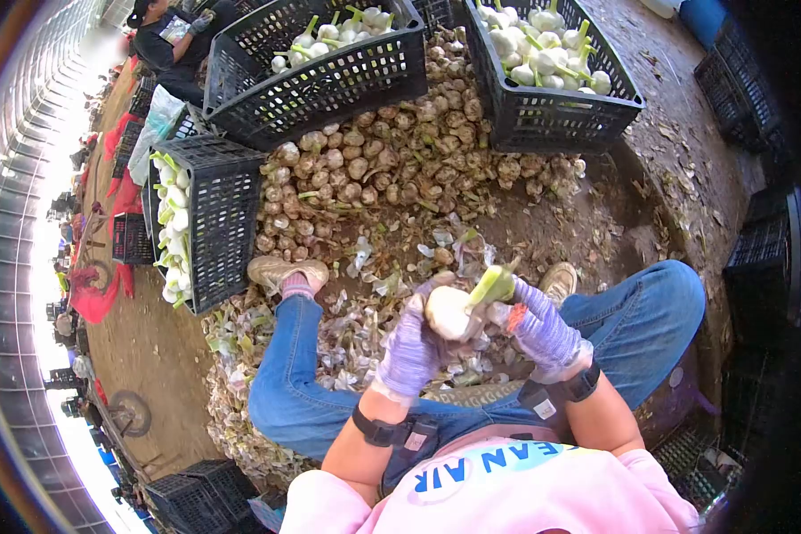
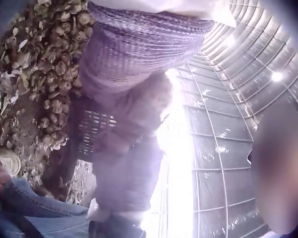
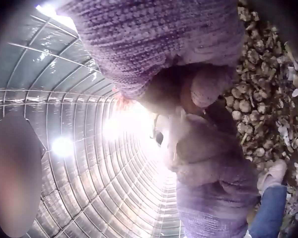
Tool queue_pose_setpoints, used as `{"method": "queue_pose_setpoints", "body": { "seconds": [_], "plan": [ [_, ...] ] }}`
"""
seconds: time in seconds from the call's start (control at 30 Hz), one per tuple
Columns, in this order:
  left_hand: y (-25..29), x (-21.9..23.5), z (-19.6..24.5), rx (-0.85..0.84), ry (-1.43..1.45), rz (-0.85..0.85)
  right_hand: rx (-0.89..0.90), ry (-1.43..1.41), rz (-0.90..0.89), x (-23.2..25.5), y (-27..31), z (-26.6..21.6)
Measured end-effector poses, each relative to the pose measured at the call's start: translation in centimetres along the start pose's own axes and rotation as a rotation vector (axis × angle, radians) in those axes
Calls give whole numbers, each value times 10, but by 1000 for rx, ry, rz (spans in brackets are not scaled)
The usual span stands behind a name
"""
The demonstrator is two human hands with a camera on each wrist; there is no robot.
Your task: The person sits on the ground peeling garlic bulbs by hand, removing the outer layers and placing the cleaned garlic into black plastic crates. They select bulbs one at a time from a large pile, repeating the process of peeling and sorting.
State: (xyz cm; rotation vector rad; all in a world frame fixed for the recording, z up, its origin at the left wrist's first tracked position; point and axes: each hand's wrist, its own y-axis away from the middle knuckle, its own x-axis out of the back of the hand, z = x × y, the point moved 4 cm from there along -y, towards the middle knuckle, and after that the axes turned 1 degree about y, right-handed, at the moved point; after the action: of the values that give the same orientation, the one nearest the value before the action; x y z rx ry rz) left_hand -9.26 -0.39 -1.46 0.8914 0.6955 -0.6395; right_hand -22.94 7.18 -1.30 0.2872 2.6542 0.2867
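Note:
A seated person in jeans and purple knit gloves holds one pale garlic bulb (image 1: pixel 449 311) with a green stalk (image 1: pixel 492 285) over the lap. My left hand (image 1: pixel 416 343) cups and grips the bulb from the left side. My right hand (image 1: pixel 532 322) grips it at the stalk end from the right. In the left wrist view the gloved left hand (image 2: pixel 134 74) fills the frame, fingers curled. The right wrist view shows the gloved right hand (image 3: pixel 164 54) meeting the other glove (image 3: pixel 208 163); the bulb itself is hidden there.
A heap of unpeeled garlic (image 1: pixel 392 169) lies on the dirt ahead. Black crates (image 1: pixel 320 80) (image 1: pixel 552 98) (image 1: pixel 209 214) hold cleaned white bulbs. Peelings litter the ground around the feet (image 1: pixel 285 271). Another person (image 1: pixel 173 40) sits at far left. Empty crates (image 1: pixel 748 98) stack on the right.

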Motion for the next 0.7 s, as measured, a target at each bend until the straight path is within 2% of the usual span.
{"method": "queue_pose_setpoints", "body": {
  "seconds": [0.03, 0.1, 0.17, 0.2, 0.23, 0.3, 0.33, 0.37, 0.43, 0.5, 0.57, 0.6, 0.63, 0.67, 0.7],
  "plan": [
    [-4, 1, -8, 4, 1, 2, 16, 56, 40, 3, -1, 3],
    [-5, 1, -2, -445, -630, 176, 28, 108, 79, 4, 0, 5],
    [0, -7, 9, -406, -651, 170, -128, -675, -136, -10, 1, 5],
    [-3, -7, 9, -233, -456, 96, -69, -797, -156, -11, 6, 0],
    [-3, -8, 6, -59, -258, 27, -73, -798, -156, -11, 6, 2],
    [-1, -11, 9, -34, -212, -3, -68, -822, -72, -7, 3, 9],
    [1, -10, 14, -153, -431, 4, -69, -883, -43, -3, 0, 18],
    [2, -11, 18, -275, -649, 10, -67, -883, -41, -1, 0, 17],
    [3, -11, 19, -332, -629, 75, -158, -580, -5, -6, 0, 6],
    [4, -4, 26, -339, -982, 153, -142, -683, -12, -4, -6, 8],
    [8, -7, 31, -384, -936, 155, 96, -811, 78, 22, -17, 20],
    [12, -12, 36, -403, -892, 134, 143, -742, 221, 31, -16, 10],
    [14, -17, 39, -424, -847, 108, 97, -674, 317, 36, -11, 7],
    [15, -23, 41, -514, -913, 88, 86, -485, 319, 33, -11, 3],
    [17, -23, 41, -513, -911, 86, 72, -296, 323, 26, -9, 1]
  ]
}}
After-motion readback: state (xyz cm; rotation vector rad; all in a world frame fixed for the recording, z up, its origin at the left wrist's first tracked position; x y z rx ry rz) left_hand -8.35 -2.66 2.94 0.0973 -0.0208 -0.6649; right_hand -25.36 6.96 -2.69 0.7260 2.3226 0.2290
